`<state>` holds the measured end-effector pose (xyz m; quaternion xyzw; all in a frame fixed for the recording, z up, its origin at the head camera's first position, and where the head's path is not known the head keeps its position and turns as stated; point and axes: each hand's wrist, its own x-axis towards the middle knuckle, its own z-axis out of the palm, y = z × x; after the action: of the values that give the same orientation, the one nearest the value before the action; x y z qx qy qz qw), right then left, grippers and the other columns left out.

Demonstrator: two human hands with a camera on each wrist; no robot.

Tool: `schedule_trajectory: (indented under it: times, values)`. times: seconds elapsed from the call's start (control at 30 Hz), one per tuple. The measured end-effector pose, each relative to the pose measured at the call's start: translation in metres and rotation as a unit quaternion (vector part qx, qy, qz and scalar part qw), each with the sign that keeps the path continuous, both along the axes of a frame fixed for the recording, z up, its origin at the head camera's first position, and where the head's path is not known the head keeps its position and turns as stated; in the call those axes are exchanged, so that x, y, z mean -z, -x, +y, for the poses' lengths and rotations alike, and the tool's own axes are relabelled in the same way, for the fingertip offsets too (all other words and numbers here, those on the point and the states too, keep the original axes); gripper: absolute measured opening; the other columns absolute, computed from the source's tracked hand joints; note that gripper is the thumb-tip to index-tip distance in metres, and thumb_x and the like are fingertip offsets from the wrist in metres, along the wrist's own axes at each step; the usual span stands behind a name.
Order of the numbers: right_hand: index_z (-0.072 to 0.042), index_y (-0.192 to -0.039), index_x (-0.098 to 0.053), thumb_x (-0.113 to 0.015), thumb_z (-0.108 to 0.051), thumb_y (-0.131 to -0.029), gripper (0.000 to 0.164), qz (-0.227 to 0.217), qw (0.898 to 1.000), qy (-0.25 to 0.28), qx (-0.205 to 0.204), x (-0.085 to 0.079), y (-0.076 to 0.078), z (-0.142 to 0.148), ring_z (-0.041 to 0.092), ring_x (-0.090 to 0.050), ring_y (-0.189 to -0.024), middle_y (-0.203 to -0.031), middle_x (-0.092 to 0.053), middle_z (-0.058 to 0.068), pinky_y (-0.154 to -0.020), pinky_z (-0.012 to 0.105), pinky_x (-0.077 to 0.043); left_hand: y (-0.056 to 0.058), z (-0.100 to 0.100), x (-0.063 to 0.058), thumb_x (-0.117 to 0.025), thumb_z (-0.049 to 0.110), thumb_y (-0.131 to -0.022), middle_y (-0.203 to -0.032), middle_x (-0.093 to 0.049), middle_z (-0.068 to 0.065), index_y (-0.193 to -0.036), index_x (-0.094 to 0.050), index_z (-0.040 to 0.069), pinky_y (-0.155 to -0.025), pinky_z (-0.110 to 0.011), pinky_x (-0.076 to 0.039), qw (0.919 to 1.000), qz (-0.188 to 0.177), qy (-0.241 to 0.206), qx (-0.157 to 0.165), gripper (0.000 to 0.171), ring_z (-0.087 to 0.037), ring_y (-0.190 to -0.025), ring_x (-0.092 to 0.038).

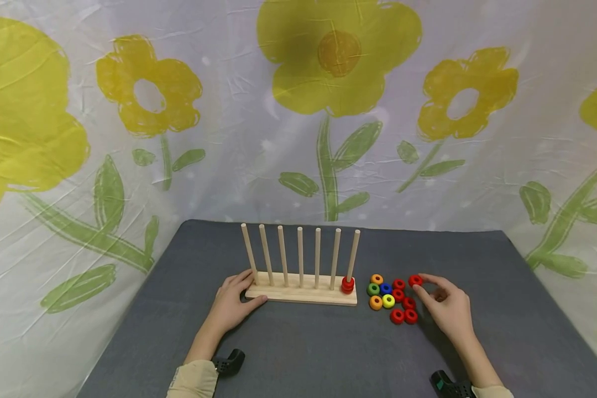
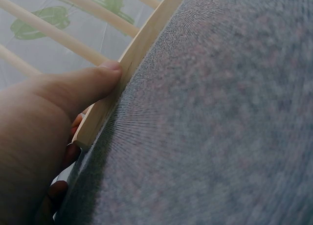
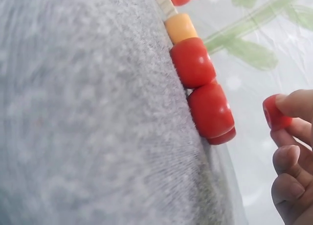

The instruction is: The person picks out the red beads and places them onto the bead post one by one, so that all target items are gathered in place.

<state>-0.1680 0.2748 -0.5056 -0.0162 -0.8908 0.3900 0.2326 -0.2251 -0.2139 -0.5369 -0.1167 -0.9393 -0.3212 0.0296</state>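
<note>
Step in hand: Reads as lifting one red ring (image 3: 274, 118) from the pile; calls for a light pinch on the outer wall, hole clear of the fingertips and facing down, and a straight rise past the neighbours

Red ring: Held at right of centre in the head frame, just beside the pile's upper right; looks raised off the grey cloth (image 1: 308, 354) in the right wrist view

Right hand (image 1: 453, 314): Nearly closed at thumb and forefinger, with only the ring between; loosely bent in the remaining fingers

Left hand (image 1: 231, 304): Curled about the left end of the wooden stand (image 1: 303, 293), with thumb at the front edge and other fingers partly hidden; best kept firm, pressing down to stop any slide

Rightmost peg (image 1: 353, 254): Ringed at its foot by stacked red rings (image 1: 347, 286), lower centre of the frame; leans slightly right, so best met from directly above its tip

Loose pile: Spread right of the stand, with orange, green, blue and yellow rings (image 1: 382, 291) to the left, loose red rings (image 1: 395, 298) to the right; best left unbrushed
</note>
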Motion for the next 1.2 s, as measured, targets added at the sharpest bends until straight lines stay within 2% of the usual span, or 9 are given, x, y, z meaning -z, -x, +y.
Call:
schedule_trajectory:
  times: [0.37,0.53,0.73,0.93,1.2]
  values:
    - [-0.012,-0.118,-0.080,-0.087,-0.017,-0.092,0.028,0.022,1.000,-0.010,-0.008,-0.010,-0.002,-0.006,0.007,-0.048,-0.050,-0.069,-0.065,0.000,-0.046,0.024,-0.037,-0.001,-0.001,-0.001,-0.079,0.045,-0.096,-0.165,-0.044,-0.017,-0.156,-0.052,0.002,-0.117,-0.069,-0.032,1.0000,-0.003,0.000,0.000,0.079,-0.043,-0.149,-0.039]
    - [-0.013,-0.117,-0.081,-0.087,-0.015,-0.091,0.027,0.032,0.999,-0.009,-0.009,-0.015,-0.004,-0.008,0.007,-0.047,-0.049,-0.065,-0.064,-0.002,-0.046,0.024,-0.036,-0.001,0.000,-0.002,-0.079,0.044,-0.097,-0.165,-0.044,-0.017,-0.157,-0.051,0.002,-0.117,-0.069,-0.032,1.0000,-0.005,0.000,0.005,0.079,-0.043,-0.149,-0.039]
    - [-0.013,-0.118,-0.081,-0.087,-0.014,-0.091,0.027,0.027,1.000,-0.010,-0.011,-0.017,-0.004,-0.010,0.007,-0.049,-0.050,-0.067,-0.065,-0.002,-0.046,0.024,-0.036,-0.001,-0.001,-0.001,-0.079,0.043,-0.097,-0.166,-0.043,-0.017,-0.157,-0.050,0.002,-0.118,-0.068,-0.032,1.0000,-0.005,0.000,0.005,0.079,-0.043,-0.148,-0.039]
    - [-0.012,-0.120,-0.080,-0.085,-0.013,-0.093,0.028,0.026,0.999,-0.010,-0.031,-0.018,-0.002,-0.014,0.008,-0.047,-0.050,-0.072,-0.065,0.000,-0.045,0.025,-0.035,-0.005,-0.004,-0.001,-0.079,0.044,-0.096,-0.166,-0.044,-0.017,-0.156,-0.051,0.002,-0.118,-0.070,-0.030,1.0000,-0.007,0.000,-0.003,0.078,-0.044,-0.149,-0.038]
    - [-0.012,-0.120,-0.080,-0.085,-0.012,-0.092,0.028,0.030,0.999,-0.009,-0.037,-0.021,-0.001,-0.018,0.007,-0.049,-0.052,-0.075,-0.067,0.004,-0.048,0.024,-0.038,0.000,0.000,-0.001,-0.079,0.044,-0.097,-0.166,-0.043,-0.017,-0.157,-0.050,0.002,-0.118,-0.069,-0.031,1.0000,-0.003,0.001,0.005,0.079,-0.043,-0.149,-0.038]
